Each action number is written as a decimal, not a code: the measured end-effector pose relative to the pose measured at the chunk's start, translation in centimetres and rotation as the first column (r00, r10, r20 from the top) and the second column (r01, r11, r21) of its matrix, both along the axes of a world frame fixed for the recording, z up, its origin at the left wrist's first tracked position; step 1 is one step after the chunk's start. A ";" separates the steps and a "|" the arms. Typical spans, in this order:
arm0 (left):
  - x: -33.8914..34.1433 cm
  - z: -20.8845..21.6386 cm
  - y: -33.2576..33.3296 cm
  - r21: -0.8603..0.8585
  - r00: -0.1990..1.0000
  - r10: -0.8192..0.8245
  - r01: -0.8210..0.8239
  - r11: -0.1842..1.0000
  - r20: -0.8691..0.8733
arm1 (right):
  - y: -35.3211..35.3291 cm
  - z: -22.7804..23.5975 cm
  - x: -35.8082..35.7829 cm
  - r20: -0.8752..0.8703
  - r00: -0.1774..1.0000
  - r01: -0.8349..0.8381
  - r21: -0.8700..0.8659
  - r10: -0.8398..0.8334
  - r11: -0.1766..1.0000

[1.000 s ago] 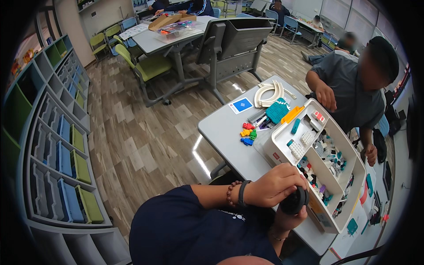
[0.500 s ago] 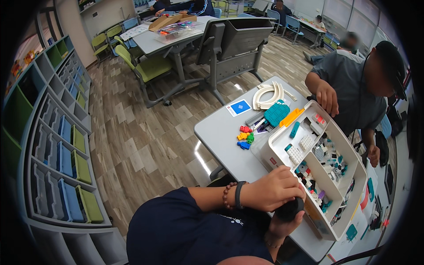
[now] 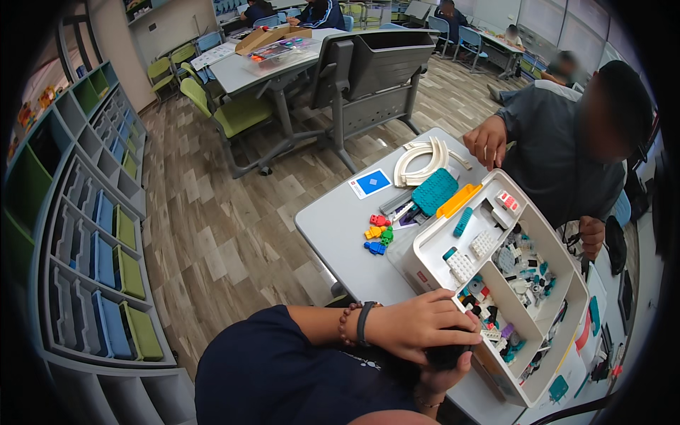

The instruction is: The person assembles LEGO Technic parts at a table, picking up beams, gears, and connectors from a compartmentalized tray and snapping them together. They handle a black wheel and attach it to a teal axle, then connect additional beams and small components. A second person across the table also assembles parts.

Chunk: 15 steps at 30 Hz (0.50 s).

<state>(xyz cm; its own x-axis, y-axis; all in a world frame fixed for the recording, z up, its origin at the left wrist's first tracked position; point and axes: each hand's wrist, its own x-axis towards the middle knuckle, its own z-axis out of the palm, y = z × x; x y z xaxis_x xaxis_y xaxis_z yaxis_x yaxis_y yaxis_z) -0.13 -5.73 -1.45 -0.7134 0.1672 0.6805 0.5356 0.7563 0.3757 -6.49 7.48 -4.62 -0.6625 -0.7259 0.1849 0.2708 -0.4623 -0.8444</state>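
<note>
The person's left hand (image 3: pixel 428 327) curls over a round black object (image 3: pixel 445 357) while the right hand (image 3: pixel 448 378) grips it from below, holding it just beside the white divided tray (image 3: pixel 519 278) of loose bricks. The tray stands on the grey desk (image 3: pixel 333 230), near four coloured figures (image 3: pixel 380 234) and curved white tracks (image 3: pixel 421 161).

Soft, even indoor light covers the desk (image 3: pixel 327 227); left of it, fisheye distortion bows the shelving (image 3: pixel 113 363); across it, a person's head (image 3: pixel 625 106) is blurred.
</note>
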 end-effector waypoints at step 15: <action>-0.6 -0.2 0.0 -0.029 0.995 -0.046 0.043 0.999 -0.093 | 1.6 -0.5 -0.1 -0.107 0.994 0.016 0.214 0.007 0.977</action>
<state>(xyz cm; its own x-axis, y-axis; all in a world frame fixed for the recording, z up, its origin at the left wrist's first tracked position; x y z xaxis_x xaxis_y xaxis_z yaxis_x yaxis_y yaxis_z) -0.76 -5.69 -1.64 -0.6379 0.2166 0.7390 0.6010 0.7401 0.3017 -6.61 9.11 -5.15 -0.6506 -0.7534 0.0953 0.1726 -0.2689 -0.9476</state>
